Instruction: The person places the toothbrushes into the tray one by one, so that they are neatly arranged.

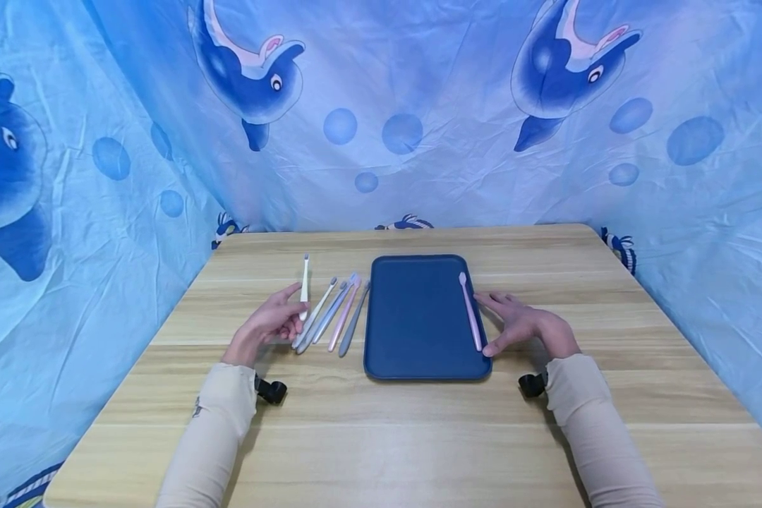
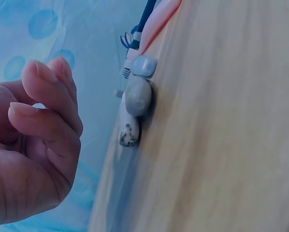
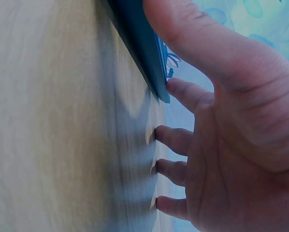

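My left hand [image 1: 276, 319] pinches a white toothbrush [image 1: 305, 286] between thumb and index finger, its bristle end pointing away. Just right of that hand, several toothbrushes lie side by side on the table, among them a pink one [image 1: 345, 314] and a dark grey one [image 1: 354, 321]. The left wrist view shows curled fingers, a grey handle end [image 2: 138, 96] and a speckled white handle end [image 2: 128, 135]; the pinched brush is hidden there. My right hand [image 1: 523, 324] spreads its fingers at the right edge of a dark blue tray [image 1: 413, 317], thumb and index finger at the rim.
A pink toothbrush [image 1: 470, 310] lies lengthwise in the tray along its right side. The wooden table [image 1: 406, 437] extends around everything, its back edge near a blue dolphin-print curtain [image 1: 368, 85] that also hangs on both sides.
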Demonstrator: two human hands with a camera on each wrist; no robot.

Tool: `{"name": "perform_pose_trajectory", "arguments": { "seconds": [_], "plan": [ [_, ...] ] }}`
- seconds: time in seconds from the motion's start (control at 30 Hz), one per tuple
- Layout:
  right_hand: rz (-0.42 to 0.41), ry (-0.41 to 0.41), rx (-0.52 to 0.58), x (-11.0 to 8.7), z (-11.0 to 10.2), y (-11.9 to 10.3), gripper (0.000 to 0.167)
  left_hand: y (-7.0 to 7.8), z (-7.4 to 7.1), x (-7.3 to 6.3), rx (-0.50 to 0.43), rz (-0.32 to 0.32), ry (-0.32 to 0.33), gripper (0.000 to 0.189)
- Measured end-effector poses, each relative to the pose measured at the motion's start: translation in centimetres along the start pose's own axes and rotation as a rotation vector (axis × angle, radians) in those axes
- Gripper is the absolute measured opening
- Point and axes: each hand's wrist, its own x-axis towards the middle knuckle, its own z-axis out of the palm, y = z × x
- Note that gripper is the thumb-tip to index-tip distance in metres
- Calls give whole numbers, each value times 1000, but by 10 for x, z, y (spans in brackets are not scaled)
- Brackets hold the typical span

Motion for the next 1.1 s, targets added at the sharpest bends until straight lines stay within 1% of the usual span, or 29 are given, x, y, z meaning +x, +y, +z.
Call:
{"name": "perform_pose_trajectory", "arguments": {
  "seconds": [0.27, 0.43, 0.57, 0.73, 1.1],
  "plan": [
    [12, -4, -6, 1, -1, -1, 128, 6, 7, 0, 13, 7, 4, 71],
    [16, 4, -12, 1, 0, -1, 128, 8, 12, 0, -6, 1, -5, 72],
    [19, 2, -3, 1, 1, 0, 127, 10, 18, 2, -7, -7, -8, 73],
    [26, -10, 13, 1, 1, 1, 127, 13, 28, 5, 16, 0, -13, 73],
    [14, -17, 17, 2, 0, 2, 127, 18, 46, 14, 43, 3, -29, 72]
  ]
}}
